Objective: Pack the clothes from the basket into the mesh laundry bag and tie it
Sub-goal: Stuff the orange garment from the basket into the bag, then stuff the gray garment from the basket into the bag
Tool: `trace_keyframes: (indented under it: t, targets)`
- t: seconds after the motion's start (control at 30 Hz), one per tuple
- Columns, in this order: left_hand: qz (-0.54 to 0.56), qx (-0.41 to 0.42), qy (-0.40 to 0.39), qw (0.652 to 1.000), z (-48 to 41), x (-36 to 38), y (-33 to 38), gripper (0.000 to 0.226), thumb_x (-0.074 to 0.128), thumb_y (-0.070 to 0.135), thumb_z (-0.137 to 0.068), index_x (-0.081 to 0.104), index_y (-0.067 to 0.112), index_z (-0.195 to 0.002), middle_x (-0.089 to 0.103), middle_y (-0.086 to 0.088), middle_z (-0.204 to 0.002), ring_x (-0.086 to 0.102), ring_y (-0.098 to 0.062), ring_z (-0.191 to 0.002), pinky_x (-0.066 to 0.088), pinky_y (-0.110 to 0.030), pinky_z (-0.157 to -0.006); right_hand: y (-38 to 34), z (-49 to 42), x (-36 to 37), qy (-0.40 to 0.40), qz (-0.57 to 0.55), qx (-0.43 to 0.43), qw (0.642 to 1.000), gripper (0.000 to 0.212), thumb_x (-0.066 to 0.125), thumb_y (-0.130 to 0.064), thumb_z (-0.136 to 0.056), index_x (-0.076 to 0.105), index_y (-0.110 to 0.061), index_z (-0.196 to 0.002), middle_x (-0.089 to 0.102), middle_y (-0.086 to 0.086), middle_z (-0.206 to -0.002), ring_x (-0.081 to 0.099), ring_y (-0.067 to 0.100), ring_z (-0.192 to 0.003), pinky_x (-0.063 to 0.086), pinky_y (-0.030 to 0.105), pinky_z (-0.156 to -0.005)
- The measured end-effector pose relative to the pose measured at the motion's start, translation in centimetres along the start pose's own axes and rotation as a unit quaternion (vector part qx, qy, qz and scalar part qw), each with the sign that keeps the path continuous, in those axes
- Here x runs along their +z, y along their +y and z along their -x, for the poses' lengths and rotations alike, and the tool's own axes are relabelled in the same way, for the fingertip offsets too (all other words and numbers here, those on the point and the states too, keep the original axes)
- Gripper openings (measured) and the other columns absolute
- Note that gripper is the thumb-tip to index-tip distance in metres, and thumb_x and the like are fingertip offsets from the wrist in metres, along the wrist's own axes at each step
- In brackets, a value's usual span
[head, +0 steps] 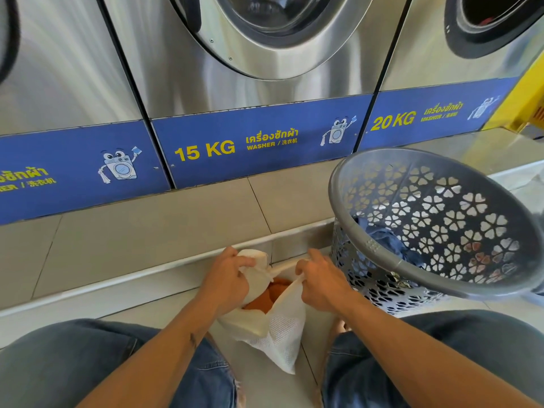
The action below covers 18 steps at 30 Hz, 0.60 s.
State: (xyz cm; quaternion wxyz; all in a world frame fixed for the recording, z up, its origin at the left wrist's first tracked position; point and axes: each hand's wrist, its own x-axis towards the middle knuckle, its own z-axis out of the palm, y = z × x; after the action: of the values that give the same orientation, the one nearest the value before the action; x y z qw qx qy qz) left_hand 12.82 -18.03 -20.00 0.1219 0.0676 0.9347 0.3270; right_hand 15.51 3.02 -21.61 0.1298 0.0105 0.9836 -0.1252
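Note:
A white mesh laundry bag (pixel 279 334) stands on the floor between my knees, its mouth held apart. My left hand (pixel 226 278) grips the left side of the rim and my right hand (pixel 321 282) grips the right side. Orange cloth (pixel 265 295) shows inside the bag. To the right stands a grey plastic basket (pixel 441 219) with flower-shaped holes, tilted toward me. Blue denim clothes (pixel 385 237) lie in its bottom.
Steel washing machines (pixel 250 83) with blue 15 KG and 20 KG labels fill the wall ahead, above a tiled step (pixel 147 225). My knees in jeans (pixel 88 363) frame the bag on both sides. A yellow object (pixel 527 104) sits at the far right.

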Motion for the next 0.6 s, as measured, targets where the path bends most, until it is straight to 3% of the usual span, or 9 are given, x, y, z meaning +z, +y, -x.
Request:
trace_keyframes:
  t: [0.1,0.2,0.33,0.5,0.6]
  targets:
    - [0.014,0.016,-0.038,0.999,-0.1,0.1,0.1,0.047,0.050,-0.001,-0.093,0.062,0.029,-0.127,0.046,0.009,-0.127,0.048,-0.017,-0.116,0.043,-0.025,-0.097,0.2,-0.4,-0.2,-0.020,-0.024,-0.014,0.999,0.044,0.068,-0.014,-0.089,0.057,-0.026,-0.130,0.031,0.002,-0.149,0.045,0.027,-0.129,0.048,0.041,-0.104]
    - [0.037,0.018,-0.041,0.998,-0.2,0.1,0.5,0.049,0.048,0.001,-0.095,0.060,0.034,-0.130,0.049,0.009,-0.136,0.048,-0.016,-0.118,0.044,-0.027,-0.097,0.6,-0.4,-0.2,-0.013,-0.029,-0.022,0.999,0.028,0.069,-0.015,-0.090,0.063,-0.026,-0.115,0.041,-0.002,-0.136,0.056,0.022,-0.109,0.054,0.038,-0.096]
    - [0.112,0.021,0.009,0.993,-0.4,0.0,1.8,0.050,0.046,0.003,-0.096,0.064,0.043,-0.120,0.055,0.012,-0.125,0.051,-0.014,-0.110,0.045,-0.027,-0.096,1.4,-0.2,-0.7,0.011,-0.006,-0.016,1.000,0.018,0.071,-0.012,-0.089,0.067,-0.020,-0.105,0.050,-0.001,-0.122,0.057,0.021,-0.095,0.054,0.035,-0.087]
    - [0.160,0.006,0.044,0.986,-1.0,0.4,3.9,0.045,0.047,0.008,-0.097,0.068,0.043,-0.114,0.062,0.004,-0.116,0.057,-0.019,-0.098,0.051,-0.027,-0.081,1.3,1.0,-2.6,-0.012,-0.022,-0.012,1.000,0.034,0.067,-0.020,-0.091,0.061,-0.024,-0.125,0.047,-0.002,-0.133,0.058,0.023,-0.108,0.053,0.039,-0.095]
    - [0.187,0.000,0.064,0.980,-1.6,1.0,5.1,0.041,0.047,0.009,-0.098,0.069,0.041,-0.113,0.063,0.004,-0.115,0.059,-0.018,-0.096,0.050,-0.025,-0.078,0.5,2.6,-5.3,-0.037,-0.073,-0.068,0.994,0.044,0.061,-0.019,-0.093,0.054,-0.028,-0.135,0.046,-0.004,-0.138,0.055,0.024,-0.118,0.051,0.040,-0.099]
